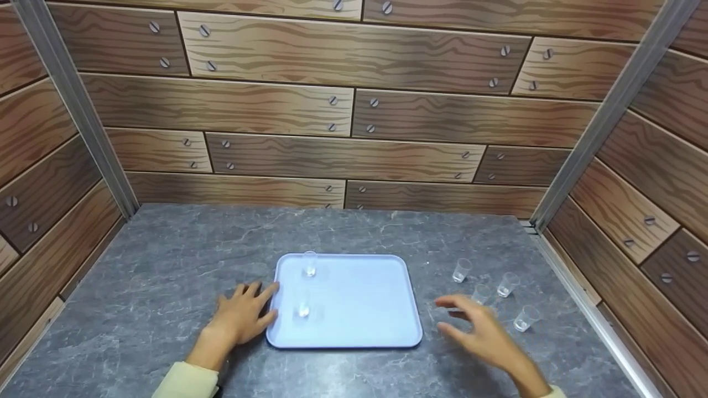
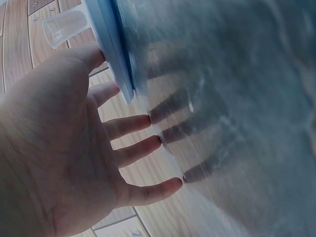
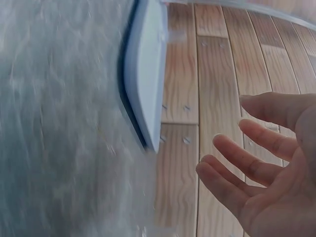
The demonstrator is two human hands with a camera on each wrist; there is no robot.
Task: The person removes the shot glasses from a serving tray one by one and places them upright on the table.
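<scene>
Two small clear shot glasses stand on the left half of a light blue tray [image 1: 362,298], a rear glass [image 1: 310,265] and a front glass [image 1: 303,310]. My left hand [image 1: 239,316] has its fingers spread, with thumb and forefinger at the tray's left rim and the other fingertips on the tabletop. Right of the tray, my right hand [image 1: 478,334] hovers with thumb and fingers apart and nothing between them. It partly covers one clear glass [image 1: 480,292] behind it. The right wrist view shows its bent fingers [image 3: 247,160] facing the tray edge [image 3: 145,74].
Several clear glasses are grouped right of the tray, including a left one [image 1: 462,271], a rear one [image 1: 508,284] and a front one [image 1: 526,319]. The grey marbled table [image 1: 210,249] is enclosed by wood-patterned walls [image 1: 276,110] with metal corner posts.
</scene>
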